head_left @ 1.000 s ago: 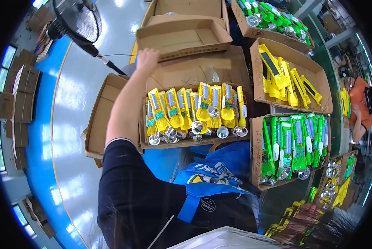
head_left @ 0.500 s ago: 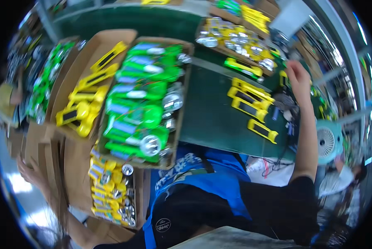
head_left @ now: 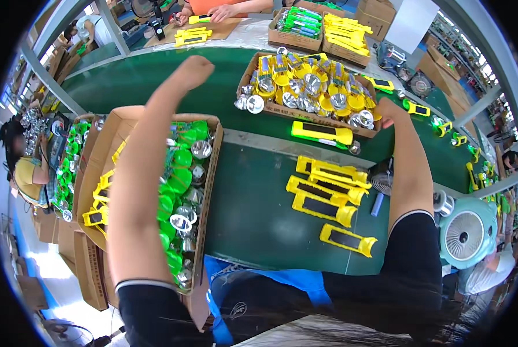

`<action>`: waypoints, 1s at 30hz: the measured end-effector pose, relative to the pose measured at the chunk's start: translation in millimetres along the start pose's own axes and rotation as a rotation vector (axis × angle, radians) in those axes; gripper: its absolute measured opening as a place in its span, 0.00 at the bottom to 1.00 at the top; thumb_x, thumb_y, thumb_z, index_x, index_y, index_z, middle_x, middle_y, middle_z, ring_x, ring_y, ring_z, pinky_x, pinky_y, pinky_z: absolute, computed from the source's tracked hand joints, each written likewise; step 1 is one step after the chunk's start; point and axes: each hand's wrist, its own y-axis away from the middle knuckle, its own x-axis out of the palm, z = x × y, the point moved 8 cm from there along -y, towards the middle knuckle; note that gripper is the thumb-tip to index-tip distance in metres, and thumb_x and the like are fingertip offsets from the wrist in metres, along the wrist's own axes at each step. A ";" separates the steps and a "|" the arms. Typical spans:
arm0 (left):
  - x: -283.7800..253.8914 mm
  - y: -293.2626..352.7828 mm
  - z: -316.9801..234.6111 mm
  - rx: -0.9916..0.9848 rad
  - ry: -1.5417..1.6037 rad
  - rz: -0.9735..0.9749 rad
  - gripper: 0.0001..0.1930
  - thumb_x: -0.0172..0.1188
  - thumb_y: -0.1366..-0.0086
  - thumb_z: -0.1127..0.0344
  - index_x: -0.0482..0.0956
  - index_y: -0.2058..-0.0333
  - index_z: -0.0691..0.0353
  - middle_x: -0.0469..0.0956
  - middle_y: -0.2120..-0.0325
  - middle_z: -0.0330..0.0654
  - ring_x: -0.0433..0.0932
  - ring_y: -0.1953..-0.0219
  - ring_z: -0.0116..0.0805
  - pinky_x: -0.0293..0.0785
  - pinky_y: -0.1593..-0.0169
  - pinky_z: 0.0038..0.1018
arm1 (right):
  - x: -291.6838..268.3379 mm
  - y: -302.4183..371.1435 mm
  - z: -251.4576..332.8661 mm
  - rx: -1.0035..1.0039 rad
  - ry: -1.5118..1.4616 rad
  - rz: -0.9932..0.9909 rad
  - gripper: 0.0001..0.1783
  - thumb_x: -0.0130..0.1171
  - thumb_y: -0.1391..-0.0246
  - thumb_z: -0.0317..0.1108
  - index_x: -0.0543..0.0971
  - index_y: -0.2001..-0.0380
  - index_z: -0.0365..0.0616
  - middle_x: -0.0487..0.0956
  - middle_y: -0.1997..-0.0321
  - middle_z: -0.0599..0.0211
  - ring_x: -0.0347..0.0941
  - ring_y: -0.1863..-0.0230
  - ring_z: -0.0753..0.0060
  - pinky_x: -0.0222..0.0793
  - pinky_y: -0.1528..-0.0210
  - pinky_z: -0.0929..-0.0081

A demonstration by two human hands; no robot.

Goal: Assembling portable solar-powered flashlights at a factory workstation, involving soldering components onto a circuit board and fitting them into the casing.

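We locate the carton (head_left: 305,117) of yellow lamp assemblies (head_left: 286,78) on the far side of the green work surface (head_left: 247,208). Our right hand (head_left: 388,113) is at the carton's right end; we cannot tell whether it grips the wall. Our left hand (head_left: 194,72) is above the surface, left of the carton and apart from it, fingers curled; we cannot tell whether it encloses anything. Yellow panel casings (head_left: 323,209) lie nearer to us, below a green-and-yellow lamp (head_left: 322,133).

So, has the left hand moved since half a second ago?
Yes, rightward: the left hand has gone from off the green bench's left side to over it.
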 end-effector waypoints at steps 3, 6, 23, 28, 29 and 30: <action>71.7 -64.8 30.7 -0.189 0.039 0.036 0.21 0.55 0.41 0.57 0.78 0.67 0.76 0.80 0.74 0.58 0.80 0.72 0.51 0.76 0.66 0.41 | 4.1 -19.4 -16.7 0.051 -0.171 0.230 0.14 0.54 0.49 0.33 0.76 0.63 0.34 0.80 0.68 0.57 0.80 0.72 0.61 0.79 0.73 0.66; 124.8 -88.3 35.7 -0.378 0.211 0.125 0.24 0.56 0.41 0.53 0.77 0.70 0.78 0.78 0.80 0.55 0.79 0.78 0.47 0.76 0.76 0.39 | -0.6 -11.7 -21.7 0.046 -0.288 0.378 0.19 0.59 0.53 0.33 0.73 0.58 0.35 0.79 0.62 0.58 0.80 0.67 0.59 0.80 0.69 0.63; 141.2 -91.3 25.8 -0.187 0.365 0.123 0.11 0.52 0.38 0.67 0.79 0.69 0.70 0.75 0.79 0.38 0.69 0.76 0.24 0.67 0.70 0.25 | -38.4 -12.9 -12.0 -0.449 -0.018 -0.245 0.15 0.54 0.53 0.37 0.74 0.76 0.32 0.72 0.79 0.50 0.71 0.76 0.57 0.65 0.72 0.61; 83.7 -64.1 -27.5 0.184 -0.079 0.085 0.14 0.56 0.40 0.65 0.80 0.58 0.65 0.80 0.73 0.47 0.78 0.71 0.33 0.75 0.62 0.31 | -81.8 7.5 -10.4 -0.472 0.126 -0.383 0.17 0.53 0.49 0.39 0.77 0.75 0.32 0.75 0.72 0.41 0.72 0.68 0.42 0.64 0.68 0.54; 76.9 -71.8 -33.5 0.217 -0.292 -0.027 0.14 0.58 0.41 0.65 0.81 0.58 0.62 0.81 0.68 0.48 0.80 0.68 0.40 0.77 0.60 0.31 | -96.3 2.8 -25.3 -0.582 0.161 -0.427 0.17 0.53 0.47 0.39 0.78 0.73 0.33 0.77 0.71 0.43 0.74 0.68 0.46 0.65 0.67 0.57; 75.7 -76.6 2.6 0.182 -0.160 -0.012 0.14 0.58 0.42 0.63 0.81 0.58 0.60 0.81 0.64 0.49 0.80 0.66 0.45 0.78 0.60 0.33 | -95.5 5.5 -11.4 -0.620 -0.029 -0.345 0.16 0.54 0.45 0.40 0.79 0.70 0.34 0.78 0.72 0.48 0.75 0.69 0.51 0.66 0.66 0.60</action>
